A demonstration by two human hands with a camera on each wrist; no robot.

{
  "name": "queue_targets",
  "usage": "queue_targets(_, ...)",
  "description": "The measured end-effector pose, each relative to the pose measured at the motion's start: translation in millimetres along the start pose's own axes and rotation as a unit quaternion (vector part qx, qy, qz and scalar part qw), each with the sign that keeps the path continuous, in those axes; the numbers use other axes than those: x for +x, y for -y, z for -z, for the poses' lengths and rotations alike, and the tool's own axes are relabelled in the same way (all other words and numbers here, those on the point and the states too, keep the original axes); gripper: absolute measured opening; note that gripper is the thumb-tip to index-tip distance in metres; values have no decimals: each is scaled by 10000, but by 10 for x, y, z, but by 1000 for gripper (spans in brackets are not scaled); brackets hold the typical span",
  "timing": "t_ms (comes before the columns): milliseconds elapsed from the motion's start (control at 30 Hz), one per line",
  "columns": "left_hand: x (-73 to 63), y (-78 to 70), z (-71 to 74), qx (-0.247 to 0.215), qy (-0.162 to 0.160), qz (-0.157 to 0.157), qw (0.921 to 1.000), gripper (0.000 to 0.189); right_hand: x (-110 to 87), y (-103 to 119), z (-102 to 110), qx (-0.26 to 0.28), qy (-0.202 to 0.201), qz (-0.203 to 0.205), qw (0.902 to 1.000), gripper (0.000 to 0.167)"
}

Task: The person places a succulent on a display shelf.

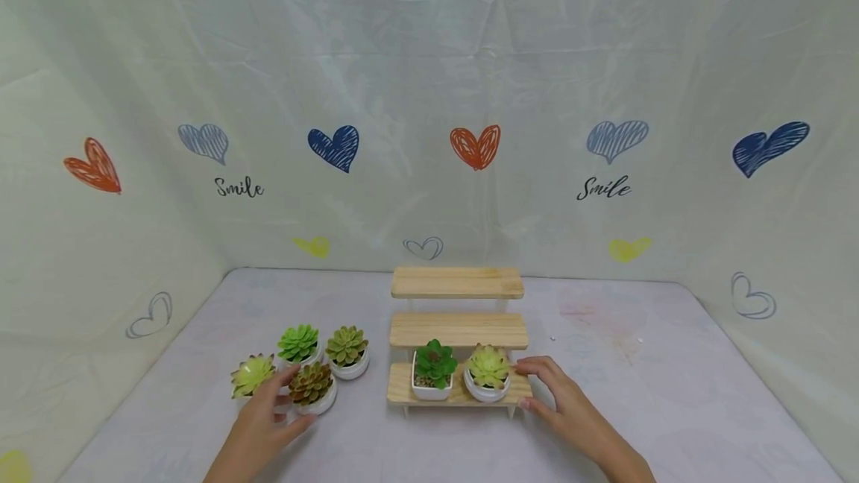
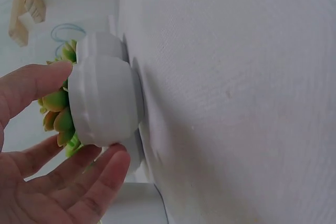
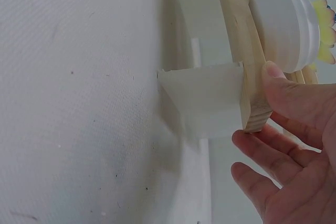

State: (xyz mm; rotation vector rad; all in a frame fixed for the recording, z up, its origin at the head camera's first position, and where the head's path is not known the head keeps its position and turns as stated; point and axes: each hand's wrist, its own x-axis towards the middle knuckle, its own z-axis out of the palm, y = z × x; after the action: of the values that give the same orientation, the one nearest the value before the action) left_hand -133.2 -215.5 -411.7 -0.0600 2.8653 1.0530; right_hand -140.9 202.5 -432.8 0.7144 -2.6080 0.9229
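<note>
Heart-printed cloth (image 1: 416,80) backed the table (image 1: 416,449), where the right hand (image 1: 566,402) pinched the end of the wooden stand (image 1: 459,330), seemingly steadying it beneath two potted succulents (image 1: 488,373). Leftward, the left hand (image 1: 263,423) curved round a reddish potted succulent (image 1: 311,384); whether it gripped, I couldn't tell.

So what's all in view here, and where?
Wooden stand: one, pale brown, mid-table
Plants on stand: two, dark green and yellow-green, lowest step
Plants on table: four, greens and brownish-red, left of stand
Pots: at least five, white, under plants
Table: one, whitish, below
Backdrop: one, whitish, behind table
Hearts: many, red, blue, yellow, pink, backdrop
"Smile" words: two, black, backdrop
Specks: a couple, white, table right
Left hand: one, at brownish-red plant
Right hand: one, holding stand's right end
</note>
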Motion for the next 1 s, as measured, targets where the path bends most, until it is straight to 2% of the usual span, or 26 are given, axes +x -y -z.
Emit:
queue_targets(300,67,30,-26,189,-82,-226,9995,80,3,10,18,53,33,67,10000,37)
queue_targets(467,101,60,-34,292,-77,-392,9988,80,0,0,17,110,165,-88,9998,36)
queue_targets(767,154,43,-26,413,105,-265,9987,83,-4,3,26,114,249,-169,9995,36)
queue_targets(1000,152,39,-20,349,103,-239,9991,80,-1,3,14,61,212,-215,9995,35)
